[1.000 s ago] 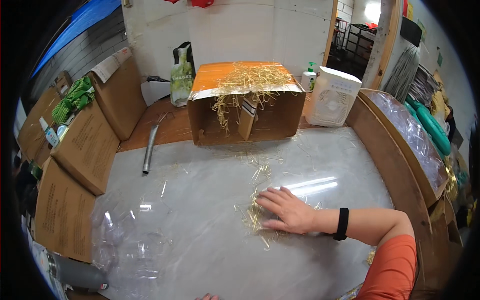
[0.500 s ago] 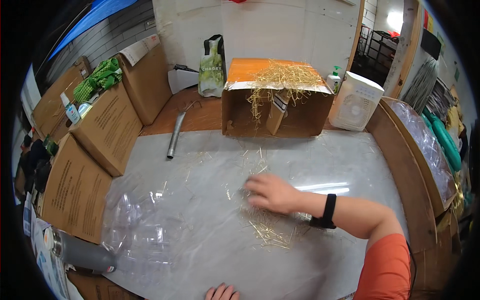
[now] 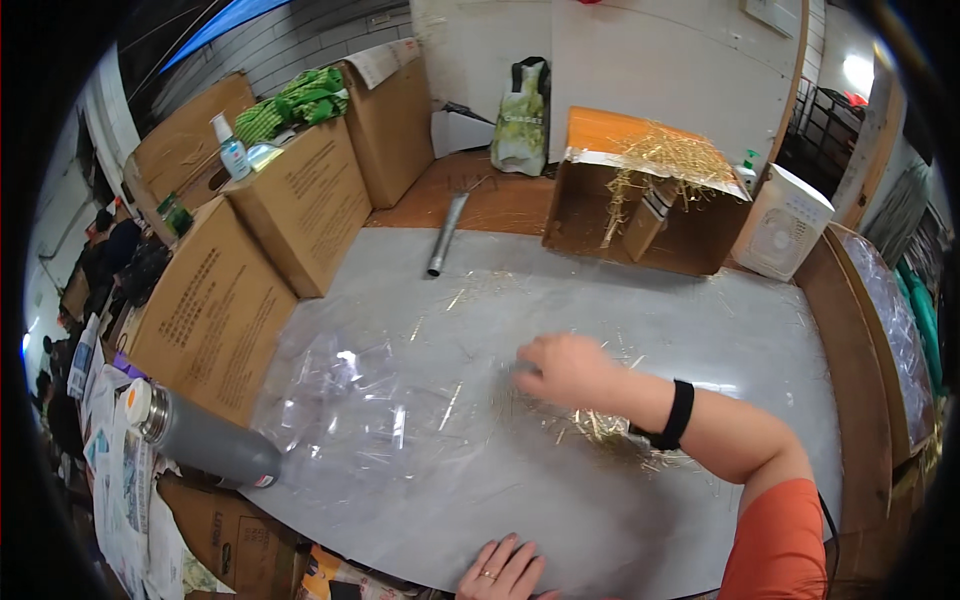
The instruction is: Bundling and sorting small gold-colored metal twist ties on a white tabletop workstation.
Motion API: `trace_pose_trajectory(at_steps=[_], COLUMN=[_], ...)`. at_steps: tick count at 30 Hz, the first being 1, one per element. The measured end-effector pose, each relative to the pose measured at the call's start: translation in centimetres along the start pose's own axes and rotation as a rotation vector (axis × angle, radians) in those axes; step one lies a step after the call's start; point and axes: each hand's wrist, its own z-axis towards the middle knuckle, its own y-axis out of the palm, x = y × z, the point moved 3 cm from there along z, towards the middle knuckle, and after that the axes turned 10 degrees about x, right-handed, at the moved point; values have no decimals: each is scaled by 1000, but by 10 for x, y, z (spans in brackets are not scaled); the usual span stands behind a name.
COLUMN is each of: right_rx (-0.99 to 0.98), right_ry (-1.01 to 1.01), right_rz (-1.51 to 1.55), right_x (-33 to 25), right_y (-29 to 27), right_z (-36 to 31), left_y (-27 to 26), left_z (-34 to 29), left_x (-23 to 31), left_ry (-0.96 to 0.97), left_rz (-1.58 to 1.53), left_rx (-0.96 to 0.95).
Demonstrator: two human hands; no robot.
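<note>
My right hand (image 3: pixel 572 372), with a black band on its wrist, is low over the middle of the grey tabletop (image 3: pixel 480 520). Its fingers curl downward and are smeared by motion, so anything under them is hidden. Beside and below this hand lies a loose scatter of thin gold wire-like strips (image 3: pixel 600 428). My left hand (image 3: pixel 503 570) rests at the table's near edge, fingers stretched out, a ring on one of them, holding nothing. A heap of clear plastic pieces (image 3: pixel 345 405) lies on the left part of the table.
An orange-topped cardboard box (image 3: pixel 570 205) with gold strips heaped on it stands at the back right, beside a white fan (image 3: pixel 785 222). A metal tube with prongs (image 3: pixel 450 232) lies at the back. Cartons (image 3: pixel 305 205) and a grey flask (image 3: pixel 215 440) line the left.
The view has swung left, so everything appears shifted right. My right hand has swept over the tabletop near the gold strips. More of my left hand shows at the near edge.
</note>
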Motion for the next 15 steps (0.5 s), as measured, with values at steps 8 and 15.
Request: trace_pose_trajectory(at_steps=[8, 15], right_rx=[441, 102], right_ry=[-29, -241], right_rz=[-55, -189], right_x=[47, -2], right_y=[22, 57], right_z=[161, 62], left_y=[1, 3], left_z=[5, -3], left_x=[-3, -4], left_ry=[13, -27], left_rz=[-71, -63], left_rx=[33, -8])
